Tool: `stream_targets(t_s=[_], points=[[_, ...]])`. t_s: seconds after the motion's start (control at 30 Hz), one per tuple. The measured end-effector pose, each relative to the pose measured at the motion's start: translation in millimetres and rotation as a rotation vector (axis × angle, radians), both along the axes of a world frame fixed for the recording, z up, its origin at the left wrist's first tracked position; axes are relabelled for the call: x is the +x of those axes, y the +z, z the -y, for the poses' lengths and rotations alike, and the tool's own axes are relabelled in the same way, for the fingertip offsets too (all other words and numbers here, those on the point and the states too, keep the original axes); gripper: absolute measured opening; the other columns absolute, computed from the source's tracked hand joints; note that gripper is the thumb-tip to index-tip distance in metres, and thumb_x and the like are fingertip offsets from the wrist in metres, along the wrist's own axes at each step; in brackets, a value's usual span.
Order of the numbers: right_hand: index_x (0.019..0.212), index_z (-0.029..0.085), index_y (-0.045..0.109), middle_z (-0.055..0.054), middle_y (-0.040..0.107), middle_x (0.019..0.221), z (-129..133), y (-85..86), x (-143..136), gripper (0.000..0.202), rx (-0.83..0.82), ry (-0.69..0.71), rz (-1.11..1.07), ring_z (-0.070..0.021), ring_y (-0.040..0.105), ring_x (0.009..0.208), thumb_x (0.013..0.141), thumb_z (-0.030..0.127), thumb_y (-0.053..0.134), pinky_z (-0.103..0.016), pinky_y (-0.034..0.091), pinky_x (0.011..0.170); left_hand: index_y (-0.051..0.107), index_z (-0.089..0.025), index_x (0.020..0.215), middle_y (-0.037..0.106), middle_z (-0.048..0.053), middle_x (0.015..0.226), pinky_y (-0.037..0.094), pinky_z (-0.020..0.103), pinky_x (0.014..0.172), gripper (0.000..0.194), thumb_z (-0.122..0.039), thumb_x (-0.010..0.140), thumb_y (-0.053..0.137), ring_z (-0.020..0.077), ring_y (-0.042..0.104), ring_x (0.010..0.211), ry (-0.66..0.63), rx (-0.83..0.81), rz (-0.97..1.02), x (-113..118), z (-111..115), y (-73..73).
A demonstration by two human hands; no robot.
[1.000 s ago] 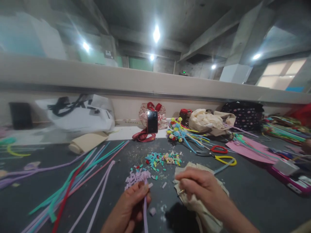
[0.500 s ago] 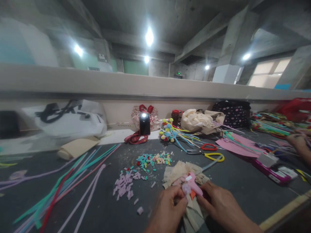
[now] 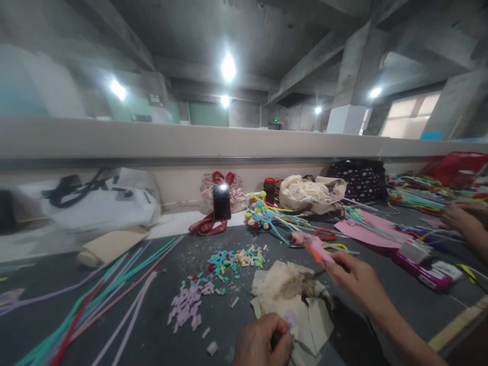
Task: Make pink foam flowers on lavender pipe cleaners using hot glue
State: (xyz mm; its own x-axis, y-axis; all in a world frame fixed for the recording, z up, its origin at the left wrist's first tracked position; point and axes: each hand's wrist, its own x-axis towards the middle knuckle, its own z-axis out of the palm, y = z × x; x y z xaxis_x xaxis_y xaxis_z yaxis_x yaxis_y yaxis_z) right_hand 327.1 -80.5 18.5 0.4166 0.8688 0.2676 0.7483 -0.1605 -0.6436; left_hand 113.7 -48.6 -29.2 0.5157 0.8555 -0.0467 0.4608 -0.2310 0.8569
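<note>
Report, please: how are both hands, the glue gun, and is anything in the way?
Left hand pinching lilac piece, near cloth. Right hand gripping glue gun, nose pointing left. Scissors partly hidden behind gun; nothing visibly blocking either hand.

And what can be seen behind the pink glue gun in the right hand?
Behind the pink glue gun, scissors lie on the table: the red handle and yellow handle show partly. Their middle is covered by the gun and cannot be seen.

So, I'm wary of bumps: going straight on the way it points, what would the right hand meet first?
The pink tool in the right hand would probably reach the bundle of colourful stems first; depth is unclear, so it might pass above them.
</note>
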Motion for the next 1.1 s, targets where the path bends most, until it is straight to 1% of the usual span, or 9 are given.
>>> stream_targets(t_s=[0.17,0.3,0.37,0.53,0.67,0.8,0.87,0.97,1.1], points=[[0.078,0.018,0.058,0.004,0.048,0.060,-6.6,11.6,-9.3,0.018,0.333,0.030,-0.706,-0.0104,0.042,0.052,0.069,0.033,0.059,-0.019,0.034,0.047,0.053,-0.018,0.051,0.042,-0.006,0.044,0.023,0.019,0.045,0.010,-0.019,0.061,0.052,0.0096,0.037,0.046,0.037,-0.170,0.198,2.1,-4.6,-12.0],[0.075,0.014,0.061,0.004,0.045,0.054,-11.0,15.1,-27.2,0.015,0.234,0.306,-1.350,-0.0054,0.036,0.041,0.066,0.026,0.063,-0.015,0.032,0.038,0.050,-0.016,0.049,0.043,-0.006,0.042,0.026,0.019,0.044,0.024,-0.032,0.055,0.066,0.0064,0.035,0.041,0.117,-0.500,0.521,-1.5,-19.6,-15.4],[0.077,0.013,0.063,0.003,0.048,0.054,-13.4,12.3,-33.7,0.014,0.179,0.395,-1.500,-0.0042,0.036,0.040,0.065,0.021,0.064,-0.014,0.034,0.037,0.054,-0.015,0.054,0.050,-0.004,0.048,0.029,0.018,0.043,0.029,-0.038,0.049,0.071,0.0064,0.040,0.042,0.152,-0.655,0.693,-9.5,-29.4,-12.7],[0.083,0.014,0.066,-0.002,0.060,0.062,-25.4,6.2,-44.8,0.019,0.164,0.456,-1.553,-0.0074,0.050,0.051,0.064,0.015,0.066,-0.014,0.044,0.047,0.062,-0.012,0.063,0.046,-0.006,0.044,0.020,0.014,0.032,0.027,-0.037,0.056,0.069,0.0022,0.033,0.033,0.150,-0.839,0.827,-37.9,-43.5,-0.7],[0.089,0.016,0.065,-0.003,0.065,0.068,-41.5,7.3,-56.5,0.025,0.099,0.535,-1.504,-0.0060,0.049,0.046,0.064,0.016,0.066,-0.012,0.039,0.039,0.060,-0.012,0.063,0.058,0.001,0.054,0.030,0.013,0.034,0.021,-0.031,0.058,0.068,0.0066,0.048,0.043,0.251,-0.888,0.915,-46.2,-44.0,1.3],[0.091,0.016,0.065,-0.009,0.067,0.092,-56.5,-1.9,-65.3,0.040,0.129,0.451,-1.342,-0.0178,0.060,0.075,0.052,0.018,0.074,-0.023,0.048,0.061,0.057,-0.014,0.065,0.064,0.004,0.062,0.039,0.016,0.040,0.020,-0.030,0.059,0.067,0.0092,0.054,0.047,0.236,-0.933,0.898,-42.0,-44.1,-7.4],[0.089,0.016,0.065,-0.008,0.069,0.082,-60.7,-11.0,-65.2,0.040,0.139,0.477,-1.297,-0.0171,0.061,0.070,0.051,0.023,0.075,-0.023,0.047,0.061,0.057,-0.014,0.063,0.063,0.002,0.058,0.038,0.015,0.040,0.020,-0.031,0.059,0.067,0.0056,0.048,0.038,0.202,-0.923,0.901,-40.9,-45.5,-12.0],[0.079,0.015,0.065,-0.002,0.063,0.057,-61.8,-24.2,-59.9,0.033,0.041,0.538,-1.266,-0.0099,0.053,0.049,0.051,0.030,0.076,-0.017,0.040,0.047,0.058,-0.013,0.056,0.058,-0.001,0.048,0.031,0.014,0.035,0.023,-0.033,0.058,0.067,0.0030,0.042,0.032,0.200,-0.891,0.913,-43.4,-49.2,-14.7],[0.076,0.015,0.065,-0.002,0.061,0.057,-55.8,-31.4,-51.8,0.032,-0.121,0.572,-1.177,-0.0095,0.049,0.046,0.061,0.044,0.068,-0.018,0.037,0.043,0.058,-0.013,0.053,0.056,-0.001,0.046,0.027,0.014,0.033,0.026,-0.036,0.054,0.069,0.0032,0.041,0.032,0.271,-0.888,0.909,-48.3,-52.8,-12.4]])
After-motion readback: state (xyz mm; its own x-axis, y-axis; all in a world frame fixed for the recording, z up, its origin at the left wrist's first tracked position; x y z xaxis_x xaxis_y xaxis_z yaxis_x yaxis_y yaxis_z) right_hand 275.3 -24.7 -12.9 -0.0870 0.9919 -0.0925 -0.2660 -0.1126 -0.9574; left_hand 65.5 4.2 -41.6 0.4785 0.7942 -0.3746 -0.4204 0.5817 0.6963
